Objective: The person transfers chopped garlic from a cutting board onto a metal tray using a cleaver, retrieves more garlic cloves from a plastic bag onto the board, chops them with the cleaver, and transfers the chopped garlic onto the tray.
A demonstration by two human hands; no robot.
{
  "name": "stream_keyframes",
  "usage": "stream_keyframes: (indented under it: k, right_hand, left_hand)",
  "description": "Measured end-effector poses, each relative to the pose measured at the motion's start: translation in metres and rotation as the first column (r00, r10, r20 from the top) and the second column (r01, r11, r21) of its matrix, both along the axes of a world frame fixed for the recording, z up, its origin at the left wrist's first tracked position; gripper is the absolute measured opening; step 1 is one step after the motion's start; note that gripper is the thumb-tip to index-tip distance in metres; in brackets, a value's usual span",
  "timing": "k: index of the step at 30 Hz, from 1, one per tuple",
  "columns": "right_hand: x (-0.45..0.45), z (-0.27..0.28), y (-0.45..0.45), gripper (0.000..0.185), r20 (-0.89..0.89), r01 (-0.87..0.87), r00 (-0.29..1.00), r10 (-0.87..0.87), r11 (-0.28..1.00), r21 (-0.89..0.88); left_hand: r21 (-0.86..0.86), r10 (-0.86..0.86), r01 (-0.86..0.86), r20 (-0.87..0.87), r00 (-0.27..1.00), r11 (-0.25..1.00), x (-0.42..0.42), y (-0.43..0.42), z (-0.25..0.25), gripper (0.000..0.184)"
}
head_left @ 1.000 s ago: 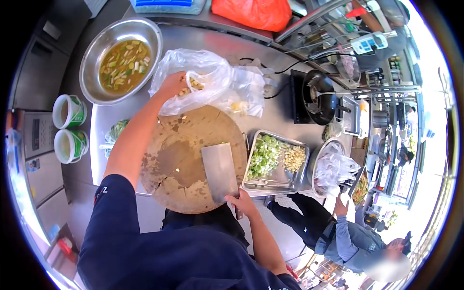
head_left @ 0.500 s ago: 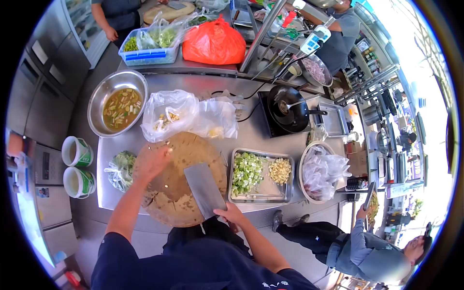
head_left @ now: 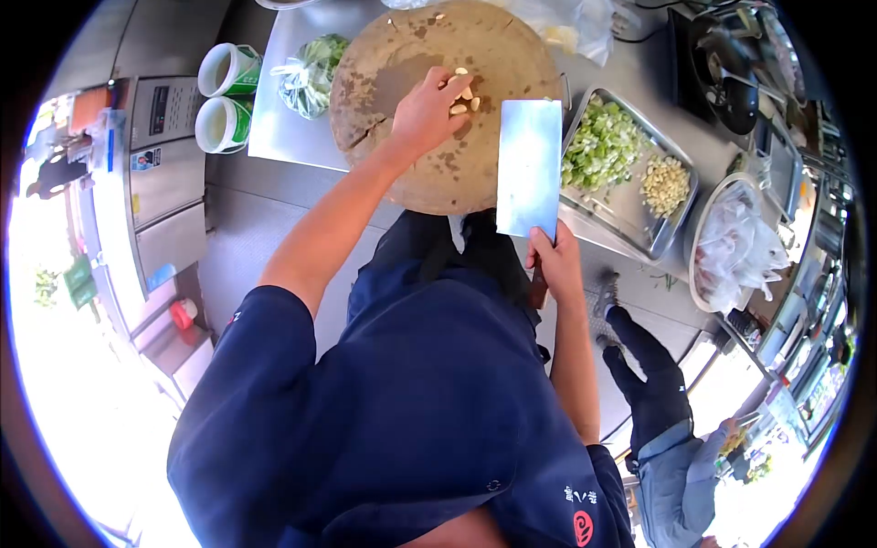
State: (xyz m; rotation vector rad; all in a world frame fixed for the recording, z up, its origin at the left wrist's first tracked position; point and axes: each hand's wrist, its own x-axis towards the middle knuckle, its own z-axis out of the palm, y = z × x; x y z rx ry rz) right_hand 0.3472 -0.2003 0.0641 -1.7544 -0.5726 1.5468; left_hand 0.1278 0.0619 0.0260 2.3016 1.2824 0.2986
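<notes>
My left hand [head_left: 426,114] rests on the round wooden chopping board [head_left: 402,173], its fingers curled around several peeled garlic cloves [head_left: 467,93]. Some of the cloves show at and beside the fingertips. My right hand [head_left: 559,260] grips the brown handle of a cleaver [head_left: 530,169]. The broad blade points away from me and overlaps the board's right edge. Right of the blade, a metal tray [head_left: 626,224] holds chopped green-and-white vegetable [head_left: 601,146] and a pile of pale chopped pieces [head_left: 665,185].
A bag of greens [head_left: 313,78] sits left of the board. Two white-and-green buckets [head_left: 219,125] stand further left. On the right are a basin with plastic bags [head_left: 735,242] and a black wok [head_left: 731,78]. A co-worker [head_left: 671,438] stands at lower right.
My view has tilted down and turned, so the board appears higher. The cleaver now points more directly away from me, nearer the tray. My left hand has shifted toward the board's middle.
</notes>
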Motion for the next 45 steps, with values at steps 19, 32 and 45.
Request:
stream_keyframes:
  k: [19,32,45]
  right_hand:
    - [-0.094,0.035,0.017,0.027,0.424,0.180,0.898,-0.120,0.978,-0.105]
    - [-0.091,0.058,0.035,0.019,0.645,0.016,0.764,-0.007,1.000,-0.007]
    - [-0.095,0.052,0.058,0.027,0.709,-0.113,0.672,0.215,0.975,-0.189]
  left_hand:
    - [0.015,-0.240,0.246,0.282,0.929,0.969,0.004,0.046,-0.031,0.027]
    - [0.089,-0.239,0.222,0.334,0.912,0.971,0.020,0.030,-0.025,0.029]
    - [0.064,-0.197,0.187,0.297,0.934,0.980,0.001,0.030,-0.019,0.028]
